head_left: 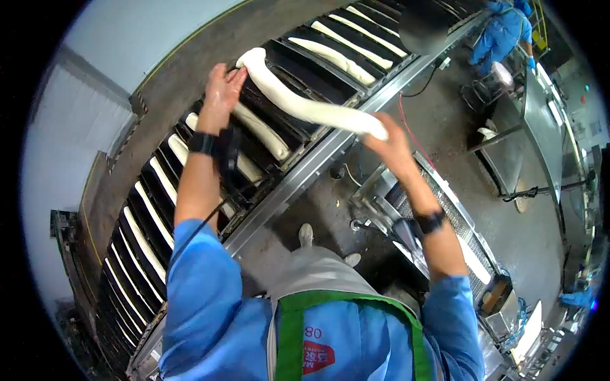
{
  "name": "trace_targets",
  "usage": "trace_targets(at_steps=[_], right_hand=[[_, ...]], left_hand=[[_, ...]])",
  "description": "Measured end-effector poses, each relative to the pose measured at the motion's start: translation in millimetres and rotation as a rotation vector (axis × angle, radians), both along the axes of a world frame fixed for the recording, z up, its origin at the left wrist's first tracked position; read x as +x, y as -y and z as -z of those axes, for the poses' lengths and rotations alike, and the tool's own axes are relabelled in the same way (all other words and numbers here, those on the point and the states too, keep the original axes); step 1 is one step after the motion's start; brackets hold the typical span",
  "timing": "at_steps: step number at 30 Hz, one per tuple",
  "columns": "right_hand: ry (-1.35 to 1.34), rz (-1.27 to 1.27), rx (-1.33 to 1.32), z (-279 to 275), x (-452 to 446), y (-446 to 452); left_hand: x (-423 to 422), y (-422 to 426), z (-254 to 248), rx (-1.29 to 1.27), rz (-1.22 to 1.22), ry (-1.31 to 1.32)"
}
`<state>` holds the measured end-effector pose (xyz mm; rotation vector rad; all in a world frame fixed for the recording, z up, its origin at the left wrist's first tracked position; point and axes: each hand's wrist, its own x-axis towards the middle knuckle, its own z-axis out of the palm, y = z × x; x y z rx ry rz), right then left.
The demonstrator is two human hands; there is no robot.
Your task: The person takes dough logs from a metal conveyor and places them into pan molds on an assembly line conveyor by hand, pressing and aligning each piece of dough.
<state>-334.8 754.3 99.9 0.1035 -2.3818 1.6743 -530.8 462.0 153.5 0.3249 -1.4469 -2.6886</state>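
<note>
A long, pale strip of raw dough [298, 106] stretches in a sagging curve between my two hands, over the dark baking trays [321, 87]. My left hand [223, 92] is at its far left end, fingertips against the dough just below a thicker bulge. Around the other end, my right hand [391, 147] has its fingers closed, with the white tip poking out beside them. Beneath and beside the strip, another dough piece [260, 130] lies in a tray slot near my left wrist.
Long dough pieces fill many slots along the tray line [143, 238]. A metal rail [305, 178] edges it on my side. To my right stands a conveyor [445, 203] with dough on it. A co-worker in blue [502, 35] is at the far right, near a steel table [540, 127].
</note>
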Motion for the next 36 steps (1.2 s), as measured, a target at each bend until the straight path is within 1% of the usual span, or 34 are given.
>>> trace_targets(at_steps=[1,2,3,5,6,7,9,10,11,12,13,14,15,17,18,20,21,23,24,25,26,27,28,29,30,31,33,36], right_hand=[[-0.032,-0.066,0.067,12,-26,17],[-0.094,-0.147,0.24,40,-51,25],[-0.005,-0.119,0.465,42,-57,29],[-0.094,0.044,0.67,46,-48,12],[-0.106,0.075,0.695,55,-38,-5],[-0.118,0.107,0.723,67,-23,-29],[0.081,0.102,0.816,120,18,-92],[0.126,0.131,0.86,156,50,-130],[0.326,0.174,0.959,167,80,-157],[0.539,0.195,0.916,180,102,-184],[0.695,0.192,0.902,184,130,-206],[0.681,0.277,0.956,197,154,-223],[0.665,0.361,1.008,209,162,-235],[0.68,0.368,0.997,181,148,-232],[0.634,0.362,1.005,178,138,-233],[0.547,0.332,1.066,183,107,-241],[0.497,0.327,1.105,180,91,-243],[0.489,0.394,0.889,164,62,-255],[0.426,0.377,0.747,140,55,-260],[0.306,0.379,0.809,123,52,-269],[0.188,0.272,0.525,90,53,-278],[0.204,0.328,0.301,58,46,-272],[0.071,0.213,-0.075,5,38,-252],[-0.015,0.232,0.011,-26,28,-244],[-0.006,0.24,-0.012,-46,22,-241],[-0.049,0.212,-0.112,-55,9,-242],[-0.17,0.238,-0.236,-82,-22,-217],[-0.186,0.146,-0.24,-97,-78,-172]], left_hand=[[-8,9,0,-0.108,-0.096,0.04],[-18,26,14,-0.307,-0.083,0.092],[-19,33,22,-0.308,-0.084,0.093],[-5,41,36,-0.839,0.117,0.081],[6,42,40,-0.971,0.17,0.024],[15,40,44,-0.968,0.176,0.031],[28,37,54,-1.179,0.364,0.001],[28,35,62,-1.331,0.385,0.0],[41,22,55,-1.395,0.402,-0.097],[40,16,62,-1.459,0.396,-0.168],[40,11,68,-1.525,0.383,-0.237],[46,-4,64,-1.511,0.394,-0.218],[37,-6,81,-1.518,0.396,-0.272],[40,-30,81,-1.604,0.422,-0.25],[34,-38,85,-1.606,0.409,-0.244],[13,-52,94,-1.669,0.352,-0.128],[9,-56,90,-1.665,0.344,-0.124],[-1,-63,79,-1.334,0.296,-0.072],[-11,-57,80,-1.335,0.274,-0.109],[-5,-62,62,-1.301,0.25,-0.031],[-16,-52,67,-1.323,0.22,-0.011],[-28,-40,73,-1.347,0.194,0.014],[-29,-41,67,-1.342,0.16,0.069],[-39,-30,76,-1.261,0.144,0.051],[-44,-27,76,-1.237,0.125,0.069],[-50,-24,75,-1.211,0.1,0.088],[-71,-5,90,-1.19,0.035,0.098],[-101,4,91,-1.141,-0.055,0.136]])
